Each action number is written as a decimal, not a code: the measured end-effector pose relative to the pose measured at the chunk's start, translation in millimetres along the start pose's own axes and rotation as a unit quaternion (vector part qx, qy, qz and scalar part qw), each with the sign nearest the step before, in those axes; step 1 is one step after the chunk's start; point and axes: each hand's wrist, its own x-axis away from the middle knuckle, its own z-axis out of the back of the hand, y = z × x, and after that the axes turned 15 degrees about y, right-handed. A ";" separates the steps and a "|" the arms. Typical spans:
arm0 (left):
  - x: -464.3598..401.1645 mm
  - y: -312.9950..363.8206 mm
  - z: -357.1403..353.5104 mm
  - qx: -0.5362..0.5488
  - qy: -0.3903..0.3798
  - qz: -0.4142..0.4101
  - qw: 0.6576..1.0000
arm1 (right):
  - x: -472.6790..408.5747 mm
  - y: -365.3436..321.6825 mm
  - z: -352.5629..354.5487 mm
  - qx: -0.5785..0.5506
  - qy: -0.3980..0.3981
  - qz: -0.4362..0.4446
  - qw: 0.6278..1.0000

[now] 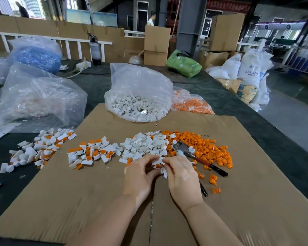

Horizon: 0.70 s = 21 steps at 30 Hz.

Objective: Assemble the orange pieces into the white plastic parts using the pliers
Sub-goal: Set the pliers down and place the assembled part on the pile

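White plastic parts [158, 161] sit pinched between the left hand [140, 174] and right hand [180, 174] at lower centre, an orange piece [158, 166] peeking between them. Pliers [194, 154] lie unused to the right, against the orange pile [208, 148]. Risk: finger pressure alone may seat the piece crooked, or it may slip out.

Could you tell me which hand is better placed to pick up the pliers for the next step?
Probably the right hand. The pliers lie on the cardboard just beyond and beside it, handles pointing its way. The left hand is farther off, and both hands pinch a white part.
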 end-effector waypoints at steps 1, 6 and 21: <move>0.1 0.1 0.1 0.003 0.001 0.000 1.000 | 0.0 -0.4 0.4 -0.006 -0.006 0.001 1.000; 2.2 2.7 0.5 0.006 0.017 -0.015 1.000 | -0.4 -2.8 3.1 -0.012 -0.032 0.031 0.999; -15.5 -18.4 23.3 -0.111 0.191 0.057 0.974 | 2.8 2.0 0.3 0.022 0.003 -0.014 1.000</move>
